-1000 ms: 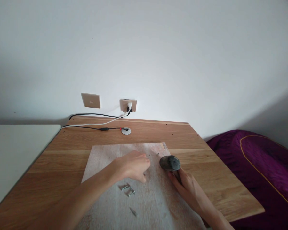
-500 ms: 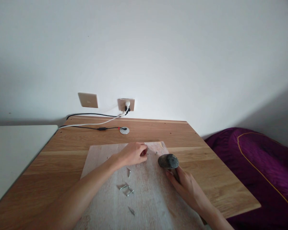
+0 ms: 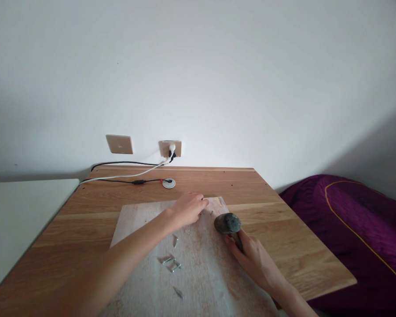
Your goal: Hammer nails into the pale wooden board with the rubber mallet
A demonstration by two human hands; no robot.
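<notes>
A pale wooden board (image 3: 141, 220) lies on the wooden table (image 3: 86, 207). My left hand (image 3: 188, 208) reaches to the board's far part, its fingers pinched together at a small nail that I can barely make out. My right hand (image 3: 252, 257) is wrapped round the handle of a hammer, whose dark head (image 3: 227, 223) rests on the board just right of the left hand. Several loose nails (image 3: 170, 262) lie on the board nearer to me.
White and black cables (image 3: 132, 174) run from a wall socket (image 3: 170, 148) across the table's back edge to a round grommet (image 3: 168, 183). A white surface (image 3: 16, 211) adjoins on the left. A purple cushion (image 3: 353, 229) lies to the right.
My left hand has moved from the loose nails toward the far part of the board with its fingers pinched. The hammer and right hand stayed almost still.
</notes>
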